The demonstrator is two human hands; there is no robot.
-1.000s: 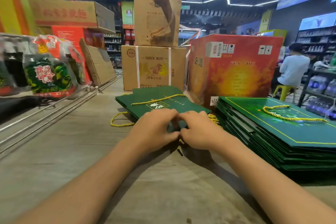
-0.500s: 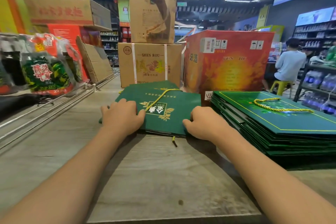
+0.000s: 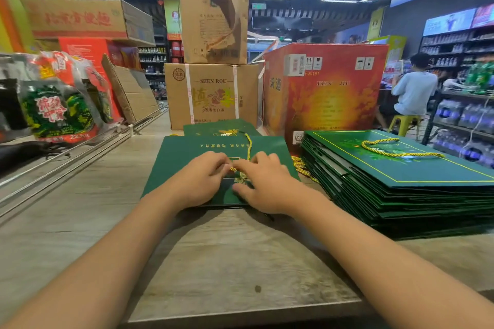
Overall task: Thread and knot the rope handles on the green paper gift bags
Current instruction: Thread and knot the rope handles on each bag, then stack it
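Note:
A flat green paper gift bag [image 3: 181,157] lies on the wooden counter in front of me, on top of another green bag [image 3: 213,128]. A yellow rope handle [image 3: 248,145] runs down its middle to my fingers. My left hand [image 3: 199,181] and my right hand [image 3: 263,184] rest on the bag side by side, fingertips pinching the rope's near end between them. To the right stands a tall stack of flat green bags [image 3: 406,189] with a yellow rope loop [image 3: 393,149] on top. More yellow rope [image 3: 302,167] hangs between the bag and the stack.
Cardboard cartons [image 3: 211,93] and a red carton [image 3: 326,93] stand behind the bags. Wrapped packages [image 3: 58,109] lie at the left beside metal rails [image 3: 66,163]. A person in a light shirt [image 3: 411,93] sits on a yellow stool at the right, by store shelves.
My hands moved from the bag's left and right edges to its middle and came together on the rope. The bag now lies squarer to me.

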